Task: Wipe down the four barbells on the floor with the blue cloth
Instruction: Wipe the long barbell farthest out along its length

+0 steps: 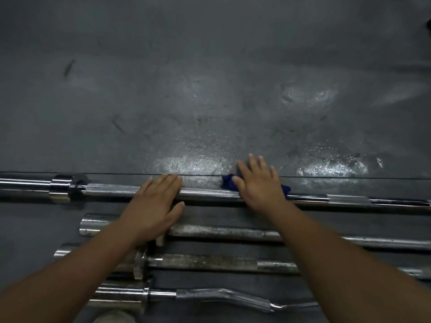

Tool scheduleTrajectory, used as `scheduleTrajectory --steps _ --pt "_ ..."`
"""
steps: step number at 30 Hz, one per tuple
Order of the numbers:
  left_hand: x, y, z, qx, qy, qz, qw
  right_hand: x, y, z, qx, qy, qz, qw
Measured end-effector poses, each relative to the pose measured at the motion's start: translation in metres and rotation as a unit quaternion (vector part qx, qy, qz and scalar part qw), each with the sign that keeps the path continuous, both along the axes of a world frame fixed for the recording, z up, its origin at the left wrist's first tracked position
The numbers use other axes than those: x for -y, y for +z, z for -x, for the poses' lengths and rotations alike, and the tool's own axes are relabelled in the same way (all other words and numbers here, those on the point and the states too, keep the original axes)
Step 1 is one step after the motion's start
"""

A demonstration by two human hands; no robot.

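Several steel barbells lie side by side across the dark floor. The farthest barbell [112, 190] is long and shiny, with a collar at the left. My left hand [154, 206] rests flat on its shaft, fingers straight. My right hand [258, 183] presses the blue cloth [227, 183] flat onto the same shaft further right; most of the cloth is hidden under the palm. Nearer me lie a dull second barbell [221, 231], a rusty third barbell [205, 262] and a curved bar [224, 297].
Grey rubber floor [210, 89] stretches beyond the bars, with glossy patches and a seam line just behind the farthest bar. A bit of my knee [114, 317] shows at the bottom edge.
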State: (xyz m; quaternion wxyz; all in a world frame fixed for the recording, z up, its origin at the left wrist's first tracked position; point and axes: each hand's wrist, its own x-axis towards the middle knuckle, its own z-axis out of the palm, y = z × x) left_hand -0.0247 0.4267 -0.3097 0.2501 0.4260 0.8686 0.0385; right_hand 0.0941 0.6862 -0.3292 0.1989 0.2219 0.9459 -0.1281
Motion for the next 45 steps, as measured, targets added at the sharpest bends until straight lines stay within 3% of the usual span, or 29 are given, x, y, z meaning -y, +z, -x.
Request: scheduleTrajectory --steps 3,5,8,13,17,21,25,27,32,35,39,45 --pt "0.004 0.004 0.007 -0.014 0.015 -0.023 1.0 -0.005 -0.002 -0.006 -0.025 -0.03 -0.037 0.999" --pt "0.009 -0.001 0.006 -0.025 0.005 -0.017 1.0 0.009 0.0 -0.03 -0.101 -0.033 -0.074 0.992" --pt "0.012 -0.012 0.006 -0.04 0.002 -0.011 0.999 0.009 -0.005 -0.035 -0.209 -0.067 -0.047 0.975" --pt "0.011 -0.012 0.011 -0.026 -0.002 -0.027 0.999 0.015 -0.001 0.019 -0.198 -0.273 0.005 0.942" --pt "0.006 -0.012 0.013 -0.032 -0.009 -0.031 0.999 0.109 0.003 0.042 -0.247 -0.072 0.023 0.966" --pt "0.01 -0.014 0.022 -0.038 -0.03 -0.035 0.998 0.067 -0.002 0.025 -0.243 0.049 0.025 0.968" --pt "0.011 -0.018 0.025 -0.044 -0.036 -0.024 0.998 -0.027 -0.012 -0.039 -0.212 -0.016 -0.036 0.977" --pt "0.01 -0.018 0.023 -0.046 -0.037 -0.028 0.998 -0.026 -0.009 -0.043 -0.213 -0.068 -0.047 0.974" --pt "0.008 -0.021 0.026 -0.049 -0.022 -0.049 0.997 0.074 -0.008 -0.005 -0.274 0.022 -0.001 0.961" --pt "0.009 -0.024 0.029 -0.05 -0.034 -0.055 0.997 0.033 -0.004 -0.014 -0.274 0.064 -0.013 0.96" --pt "0.011 -0.023 0.026 -0.055 -0.03 -0.051 0.997 -0.027 0.005 -0.04 -0.192 0.085 -0.072 0.975" --pt "0.007 -0.013 0.013 -0.046 0.006 -0.021 0.999 -0.001 0.016 -0.036 -0.153 0.008 -0.079 0.985"
